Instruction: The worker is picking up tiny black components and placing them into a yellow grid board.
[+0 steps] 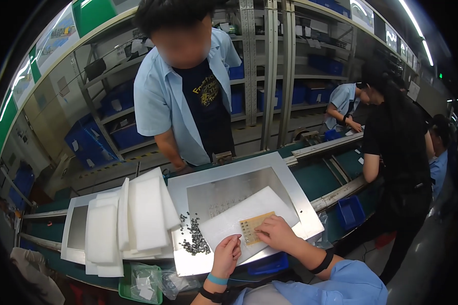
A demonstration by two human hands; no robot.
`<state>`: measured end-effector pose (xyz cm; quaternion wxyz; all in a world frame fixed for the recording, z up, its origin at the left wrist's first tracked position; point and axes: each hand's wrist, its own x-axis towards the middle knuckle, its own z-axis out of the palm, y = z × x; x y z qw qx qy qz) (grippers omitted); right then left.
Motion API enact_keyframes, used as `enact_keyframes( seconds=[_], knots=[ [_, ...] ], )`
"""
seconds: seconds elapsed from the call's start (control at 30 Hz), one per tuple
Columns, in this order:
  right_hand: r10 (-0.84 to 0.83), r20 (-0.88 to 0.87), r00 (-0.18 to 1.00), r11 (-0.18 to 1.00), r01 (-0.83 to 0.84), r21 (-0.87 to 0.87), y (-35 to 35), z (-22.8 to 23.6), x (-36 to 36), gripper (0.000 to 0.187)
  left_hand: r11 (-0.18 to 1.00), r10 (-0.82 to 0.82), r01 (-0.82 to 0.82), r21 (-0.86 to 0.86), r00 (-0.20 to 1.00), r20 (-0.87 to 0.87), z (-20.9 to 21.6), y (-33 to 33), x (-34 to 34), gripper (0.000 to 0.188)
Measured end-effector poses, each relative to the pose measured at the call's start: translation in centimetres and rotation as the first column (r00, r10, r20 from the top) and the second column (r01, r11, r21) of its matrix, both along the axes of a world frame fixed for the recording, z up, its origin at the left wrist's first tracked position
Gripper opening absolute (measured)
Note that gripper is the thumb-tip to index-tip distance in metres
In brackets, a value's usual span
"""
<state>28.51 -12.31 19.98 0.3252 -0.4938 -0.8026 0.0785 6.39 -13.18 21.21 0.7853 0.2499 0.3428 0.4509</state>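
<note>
A tan rectangular board (250,224) with rows of small dark parts lies tilted on a white foam sheet (221,223). My right hand (277,233) rests over the board's right half, its fingers bent together and the tips down at the surface. Whatever is under those fingertips is too small to make out. Just off the board's lower left corner, my left hand (227,252) is closed with thumb and fingers pinched. Any item in that pinch cannot be made out. Left of the foam sheet, small black components (194,238) are scattered in a loose pile.
Beneath the foam is a silver metal plate (285,170). Stacked white foam sheets (142,216) stand to its left. A green tray (140,284) holds clear plastic bags; a blue bin (351,212) sits at right. A person (188,96) stands opposite, others work along the line at right.
</note>
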Motion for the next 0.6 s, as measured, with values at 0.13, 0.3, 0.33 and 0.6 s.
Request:
enact_keyframes(
  seconds=[0.13, 0.3, 0.33, 0.6],
  knots=[
    [-0.001, -0.008, 1.000, 1.000, 0.001, 0.005, 0.3, -0.6, 1.1, 0.013, 1.000, -0.023, 0.023, -0.013, 1.000, -0.008, 0.2, 0.2, 1.2, 0.017],
    [-0.036, -0.004, 0.999, 0.999, 0.036, 0.003, 0.3, -1.2, 2.4, 0.014, 0.999, -0.019, 0.018, -0.029, 0.999, -0.047, 0.3, 0.4, 3.0, 0.015],
    [-0.052, -0.006, 0.999, 0.999, 0.052, 0.005, 0.4, -1.2, 2.6, 0.014, 0.999, -0.035, 0.034, -0.028, 0.998, -0.048, 0.4, 0.4, 3.4, 0.015],
    [0.077, -0.283, 0.956, 0.996, -0.086, -0.019, -0.3, 3.2, 2.8, 0.019, 0.999, -0.050, 0.049, -0.010, 0.998, -0.048, 0.9, 0.7, 6.2, 0.012]
  ],
)
